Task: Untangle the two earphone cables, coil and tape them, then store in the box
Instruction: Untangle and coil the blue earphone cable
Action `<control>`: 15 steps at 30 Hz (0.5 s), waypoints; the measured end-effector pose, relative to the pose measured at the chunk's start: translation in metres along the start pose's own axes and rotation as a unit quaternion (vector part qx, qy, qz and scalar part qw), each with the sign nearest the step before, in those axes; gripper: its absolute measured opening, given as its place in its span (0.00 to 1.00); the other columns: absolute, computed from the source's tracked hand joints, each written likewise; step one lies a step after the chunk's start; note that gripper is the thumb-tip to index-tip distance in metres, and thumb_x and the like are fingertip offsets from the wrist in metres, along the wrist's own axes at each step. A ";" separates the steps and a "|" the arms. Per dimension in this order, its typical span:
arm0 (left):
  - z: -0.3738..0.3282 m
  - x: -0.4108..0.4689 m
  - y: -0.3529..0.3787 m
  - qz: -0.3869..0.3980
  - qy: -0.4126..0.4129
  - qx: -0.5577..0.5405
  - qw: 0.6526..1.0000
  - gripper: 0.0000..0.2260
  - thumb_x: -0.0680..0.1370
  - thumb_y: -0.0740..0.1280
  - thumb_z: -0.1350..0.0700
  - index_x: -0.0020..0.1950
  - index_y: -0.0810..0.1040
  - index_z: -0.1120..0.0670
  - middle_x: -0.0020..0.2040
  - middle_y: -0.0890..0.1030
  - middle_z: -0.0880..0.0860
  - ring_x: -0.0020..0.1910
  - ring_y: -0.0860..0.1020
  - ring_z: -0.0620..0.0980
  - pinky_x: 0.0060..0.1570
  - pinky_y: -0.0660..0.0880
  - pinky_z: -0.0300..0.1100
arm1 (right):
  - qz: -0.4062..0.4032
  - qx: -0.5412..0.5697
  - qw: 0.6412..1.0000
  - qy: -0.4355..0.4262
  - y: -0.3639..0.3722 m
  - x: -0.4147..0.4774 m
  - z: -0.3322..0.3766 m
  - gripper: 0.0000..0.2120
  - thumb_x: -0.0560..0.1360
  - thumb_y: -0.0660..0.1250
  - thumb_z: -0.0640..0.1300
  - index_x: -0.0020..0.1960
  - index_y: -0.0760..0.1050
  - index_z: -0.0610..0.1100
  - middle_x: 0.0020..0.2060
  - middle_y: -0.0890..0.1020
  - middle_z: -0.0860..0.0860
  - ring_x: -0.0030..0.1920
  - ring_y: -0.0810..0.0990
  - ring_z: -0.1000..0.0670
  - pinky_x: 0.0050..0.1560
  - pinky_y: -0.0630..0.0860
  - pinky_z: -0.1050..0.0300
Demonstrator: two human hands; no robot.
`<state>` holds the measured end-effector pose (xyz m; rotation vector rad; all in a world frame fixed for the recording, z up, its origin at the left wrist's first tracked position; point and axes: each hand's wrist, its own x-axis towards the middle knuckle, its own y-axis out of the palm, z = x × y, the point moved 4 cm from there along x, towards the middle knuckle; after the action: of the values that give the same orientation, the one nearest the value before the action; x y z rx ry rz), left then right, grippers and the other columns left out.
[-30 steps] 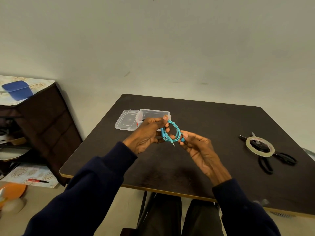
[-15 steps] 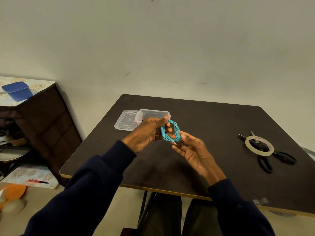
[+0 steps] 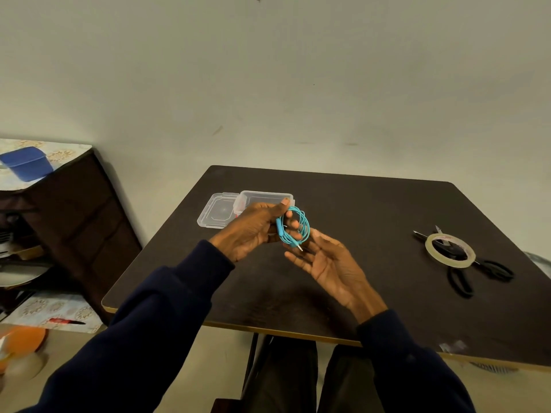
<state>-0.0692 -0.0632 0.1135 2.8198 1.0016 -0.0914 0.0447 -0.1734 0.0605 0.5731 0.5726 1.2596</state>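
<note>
The teal earphone cable is wound into a coil, pinched by the left hand above the table. The right hand lies spread, palm up, just below it. Taping and storing remain: the tape roll rests on the scissors, and the clear box stands open (a red glint at its edge may be the second cable). The coil's long axis runs near upright, with the plug pointing down toward the right palm.
</note>
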 end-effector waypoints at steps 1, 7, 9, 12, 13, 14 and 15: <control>0.000 0.000 -0.001 0.004 -0.003 0.000 1.000 0.14 0.82 0.64 0.48 0.46 0.79 0.57 0.46 0.85 0.57 0.49 0.84 0.56 0.61 0.78 0.54 | 0.007 -0.005 1.000 -0.003 0.003 0.000 0.000 0.15 0.78 0.62 0.39 0.64 0.76 0.36 0.61 0.80 0.37 0.62 0.80 0.39 0.60 0.80 0.44; -0.005 -0.006 -0.005 0.005 -0.002 0.011 1.000 0.13 0.82 0.64 0.48 0.46 0.79 0.57 0.45 0.85 0.57 0.46 0.84 0.54 0.57 0.80 0.51 | -0.029 -0.041 0.999 -0.021 0.001 -0.001 -0.004 0.16 0.73 0.68 0.37 0.60 0.78 0.35 0.54 0.84 0.39 0.49 0.85 0.46 0.48 0.84 0.56; -0.005 -0.006 -0.009 -0.023 -0.006 0.031 0.999 0.14 0.81 0.64 0.48 0.49 0.79 0.58 0.48 0.85 0.58 0.50 0.84 0.56 0.60 0.79 0.53 | -0.055 -0.034 0.997 -0.036 -0.004 -0.001 -0.002 0.17 0.71 0.70 0.37 0.59 0.79 0.34 0.54 0.84 0.38 0.48 0.84 0.46 0.46 0.84 0.58; -0.003 -0.006 -0.013 -0.053 -0.013 0.065 0.996 0.14 0.81 0.64 0.47 0.48 0.80 0.57 0.47 0.86 0.58 0.50 0.84 0.57 0.64 0.76 0.57 | -0.088 -0.036 0.994 -0.059 -0.012 -0.004 0.005 0.19 0.71 0.70 0.36 0.61 0.78 0.33 0.54 0.84 0.39 0.46 0.84 0.48 0.43 0.83 0.59; -0.003 -0.007 -0.013 -0.055 -0.012 0.073 0.996 0.15 0.81 0.64 0.47 0.46 0.80 0.56 0.46 0.86 0.57 0.49 0.84 0.57 0.65 0.75 0.58 | -0.092 -0.042 0.993 -0.063 -0.013 -0.004 0.007 0.19 0.71 0.70 0.36 0.61 0.78 0.33 0.55 0.84 0.40 0.46 0.85 0.48 0.43 0.83 0.59; -0.003 -0.007 -0.012 -0.055 -0.010 0.075 0.996 0.15 0.82 0.63 0.46 0.45 0.80 0.56 0.46 0.86 0.57 0.48 0.85 0.56 0.65 0.75 0.58 | -0.092 -0.049 0.993 -0.063 -0.014 -0.005 0.008 0.18 0.72 0.70 0.36 0.61 0.78 0.33 0.55 0.84 0.40 0.47 0.85 0.47 0.43 0.83 0.59; -0.003 -0.008 -0.011 -0.056 -0.006 0.072 0.996 0.15 0.82 0.63 0.46 0.45 0.80 0.56 0.45 0.86 0.56 0.48 0.85 0.55 0.65 0.76 0.57 | -0.089 -0.056 0.993 -0.061 -0.013 -0.005 0.008 0.18 0.72 0.70 0.36 0.61 0.78 0.34 0.55 0.84 0.39 0.47 0.85 0.47 0.43 0.83 0.59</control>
<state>-0.0826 -0.0590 0.1163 2.8850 1.1954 -0.2017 0.0587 -0.1817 0.0580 0.4910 0.4375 1.0725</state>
